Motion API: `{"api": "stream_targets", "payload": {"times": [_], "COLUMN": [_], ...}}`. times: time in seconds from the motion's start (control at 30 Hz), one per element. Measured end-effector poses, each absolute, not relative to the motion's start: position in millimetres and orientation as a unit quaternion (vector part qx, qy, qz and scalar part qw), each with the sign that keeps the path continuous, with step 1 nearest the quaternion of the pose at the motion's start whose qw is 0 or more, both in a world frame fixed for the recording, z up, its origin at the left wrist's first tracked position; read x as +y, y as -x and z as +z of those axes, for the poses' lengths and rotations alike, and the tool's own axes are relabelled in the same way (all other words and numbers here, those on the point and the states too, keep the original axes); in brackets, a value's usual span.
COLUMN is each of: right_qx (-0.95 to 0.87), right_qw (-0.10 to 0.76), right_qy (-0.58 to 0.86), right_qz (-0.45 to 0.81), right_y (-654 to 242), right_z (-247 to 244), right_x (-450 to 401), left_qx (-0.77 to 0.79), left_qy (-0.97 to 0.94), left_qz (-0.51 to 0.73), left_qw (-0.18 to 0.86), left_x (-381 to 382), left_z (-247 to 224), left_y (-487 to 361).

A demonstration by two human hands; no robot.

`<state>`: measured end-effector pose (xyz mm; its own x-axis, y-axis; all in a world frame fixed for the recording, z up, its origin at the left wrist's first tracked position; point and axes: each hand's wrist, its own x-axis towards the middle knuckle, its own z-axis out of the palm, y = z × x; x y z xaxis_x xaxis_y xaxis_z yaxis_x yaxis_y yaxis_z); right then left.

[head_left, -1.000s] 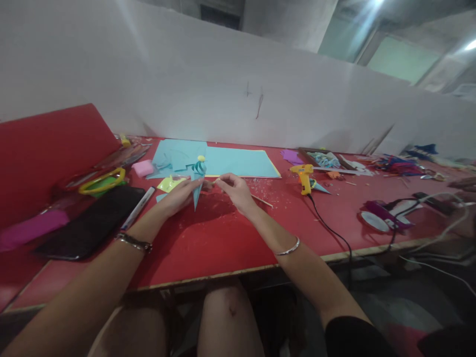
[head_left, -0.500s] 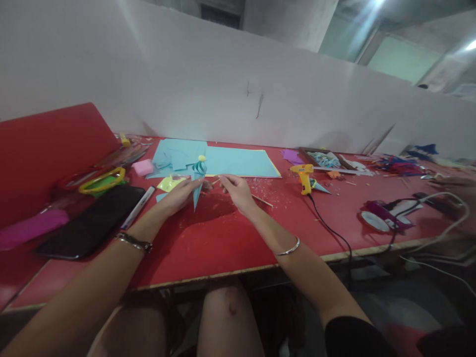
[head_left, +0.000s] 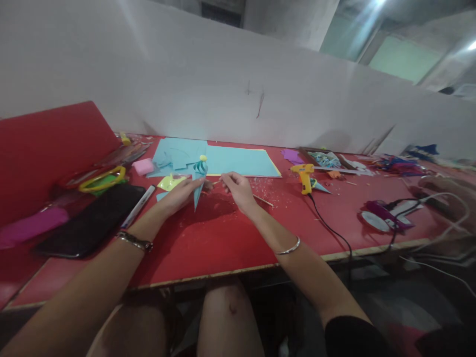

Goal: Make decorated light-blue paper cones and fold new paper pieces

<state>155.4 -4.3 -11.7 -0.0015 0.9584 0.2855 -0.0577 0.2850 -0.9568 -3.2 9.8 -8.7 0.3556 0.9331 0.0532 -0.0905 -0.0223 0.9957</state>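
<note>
While I am working from a distance through the head view, the left hand (head_left: 183,195) is gripping the blue paper cone (head_left: 198,193) above the red table (head_left: 230,243), point down — presumably so that its curled strips (head_left: 201,168) and yellow ball (head_left: 203,158) are standing clear of the fingers. Just to the right, the right hand (head_left: 238,191) is holding its fingertips narrowly together; whether they are pinching something thin, I cannot tell. Farther right, the yellow glue gun (head_left: 305,177) is resting, probably for easy reach — blue sheets (head_left: 241,161) are lying far side.
</note>
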Motion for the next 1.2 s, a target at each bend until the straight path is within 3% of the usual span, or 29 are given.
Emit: {"api": "stream_targets", "payload": {"times": [0.53, 0.97, 1.2], "right_qx": [-0.519, -0.629, -0.651], "right_qw": [0.6, 0.555, 0.575], "right_qy": [0.394, 0.411, 0.392], "right_qz": [0.465, 0.357, 0.305], "right_y": [-156.9, -157.1, -158.0], "right_z": [-12.9, -15.6, -19.7], "right_x": [-1.3, 0.2, 2.4], "left_qx": [0.353, 0.338, 0.339], "left_qy": [-0.58, -0.591, -0.604], "left_qz": [0.433, 0.42, 0.407], "left_qw": [0.593, 0.6, 0.595], "left_x": [10.9, 14.8, 14.1], "left_z": [-11.1, -16.3, -15.7], "left_y": [4.7, 8.2, 7.6]}}
